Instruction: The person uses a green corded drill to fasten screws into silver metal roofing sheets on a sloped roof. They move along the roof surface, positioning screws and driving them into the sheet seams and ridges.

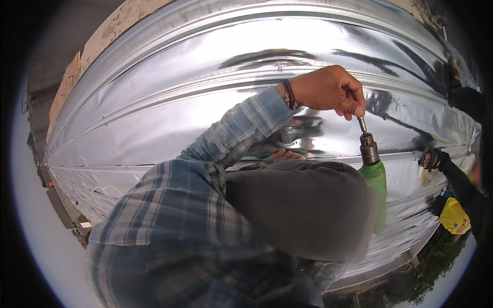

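My left hand (334, 92), with a plaid sleeve and dark bands at the wrist, reaches across to the right. Its thumb and fingers pinch the upper end of a metal driver bit (362, 124). That bit stands in the metal chuck of a green power drill (377, 187), which points upward. Part of the drill's body is behind my dark grey trouser leg (303, 210). My right hand does not show; what holds the drill from below is hidden.
Shiny silver roof sheeting (179, 118) with raised ribs spreads around me. At the right, another person's dark-sleeved arm ends in a hand in a fingerless glove (431, 159). Below it is a yellow item (454, 215). A pale wall edge (110, 36) runs along the upper left.
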The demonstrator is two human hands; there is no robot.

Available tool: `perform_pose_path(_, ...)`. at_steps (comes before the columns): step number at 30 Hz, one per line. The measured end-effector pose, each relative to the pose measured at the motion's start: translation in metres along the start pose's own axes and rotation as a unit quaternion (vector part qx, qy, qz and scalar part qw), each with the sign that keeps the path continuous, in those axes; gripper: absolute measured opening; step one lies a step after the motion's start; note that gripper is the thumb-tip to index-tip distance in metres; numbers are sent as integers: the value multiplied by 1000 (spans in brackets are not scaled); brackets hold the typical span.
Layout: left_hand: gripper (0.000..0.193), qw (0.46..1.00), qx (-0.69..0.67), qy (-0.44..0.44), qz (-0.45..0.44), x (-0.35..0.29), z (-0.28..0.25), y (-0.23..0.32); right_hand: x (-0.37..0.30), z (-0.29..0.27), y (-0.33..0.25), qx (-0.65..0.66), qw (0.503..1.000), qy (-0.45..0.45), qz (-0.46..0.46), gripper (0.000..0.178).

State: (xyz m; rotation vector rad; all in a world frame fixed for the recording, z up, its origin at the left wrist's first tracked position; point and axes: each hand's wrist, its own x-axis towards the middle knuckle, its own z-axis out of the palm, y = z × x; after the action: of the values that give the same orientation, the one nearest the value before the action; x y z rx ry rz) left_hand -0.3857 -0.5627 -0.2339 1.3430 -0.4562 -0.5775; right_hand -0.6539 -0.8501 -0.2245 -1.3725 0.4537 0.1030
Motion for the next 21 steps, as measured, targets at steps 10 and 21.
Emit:
perform_pose_path(10, 69, 708, 602, 350, 118, -35, -92, -65, 2, 9, 18, 21, 1000, 20, 0, 77)
perform_pose_path(21, 48, 689, 662, 268, 120, -42, -149, -64, -1, 2, 21, 27, 1000, -7, -1, 74)
